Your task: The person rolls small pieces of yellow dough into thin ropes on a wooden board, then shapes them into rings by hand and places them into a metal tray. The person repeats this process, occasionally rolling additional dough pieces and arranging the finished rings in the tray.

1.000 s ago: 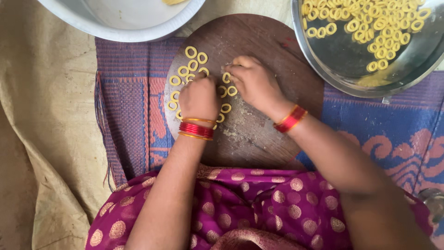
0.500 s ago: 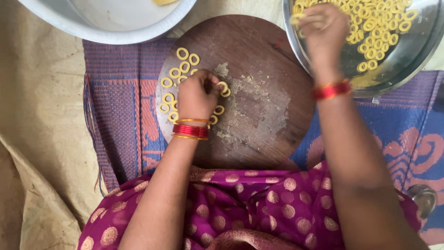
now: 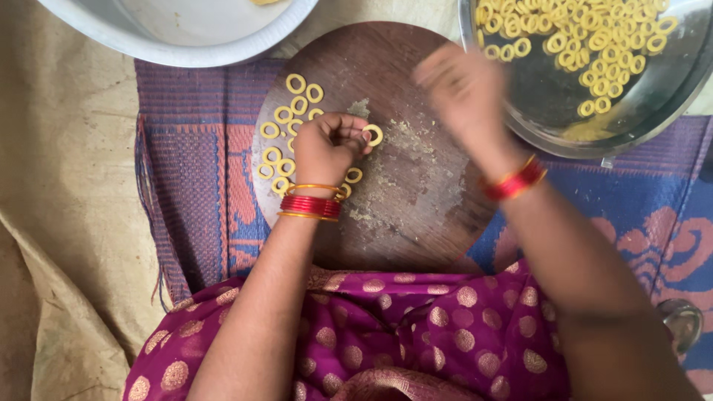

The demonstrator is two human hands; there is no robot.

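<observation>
Our right hand [image 3: 464, 93] has swung back from the steel bowl [image 3: 668, 96], fingers too blurred to tell, while left fingers [image 3: 355, 134] pinch a dough ring [image 3: 373, 134] over the board [image 3: 416, 215]

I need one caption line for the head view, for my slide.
Left hand pinches a yellow dough ring over a round wooden board.

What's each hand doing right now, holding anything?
Left hand: fingers pinched on a yellow dough ring over the round wooden board.
Right hand: motion-blurred beside the steel bowl; grip cannot be told.
</observation>
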